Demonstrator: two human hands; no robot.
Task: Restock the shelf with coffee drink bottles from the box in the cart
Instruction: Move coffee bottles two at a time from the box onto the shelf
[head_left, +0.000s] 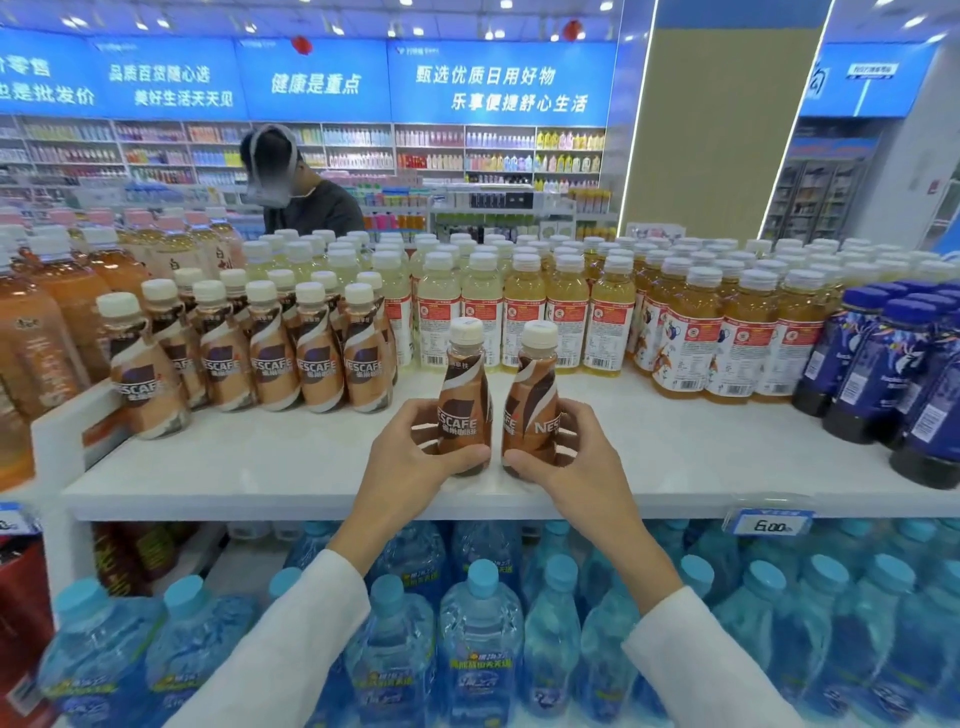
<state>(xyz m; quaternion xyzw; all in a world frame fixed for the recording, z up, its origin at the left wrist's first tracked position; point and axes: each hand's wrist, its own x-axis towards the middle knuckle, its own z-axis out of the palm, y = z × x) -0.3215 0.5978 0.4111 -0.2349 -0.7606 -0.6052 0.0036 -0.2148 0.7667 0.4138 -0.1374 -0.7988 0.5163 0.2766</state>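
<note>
Head view. The left hand (415, 447) is wrapped round the lower body of one coffee bottle (464, 405), thumb across the front. The right hand (563, 457) grips a second coffee bottle (530, 405) the same way. Both bottles stand upright, just beside each other, at the front of the white shelf (260, 467). Whether their bases are fully seated cannot be told.

They sit over the bare stretch to the right of the stocked coffee row (270, 358) and in front of the yellow drink bottles (524, 312). This appears to be the gap meant for them. The low grip seems chosen to keep each bottle steady while sliding it back. The left label faces outward; the right one is turned partly aside and likely needs squaring.

Blue water bottles (483, 623) fill the tier below. The box and cart are out of sight.
</note>
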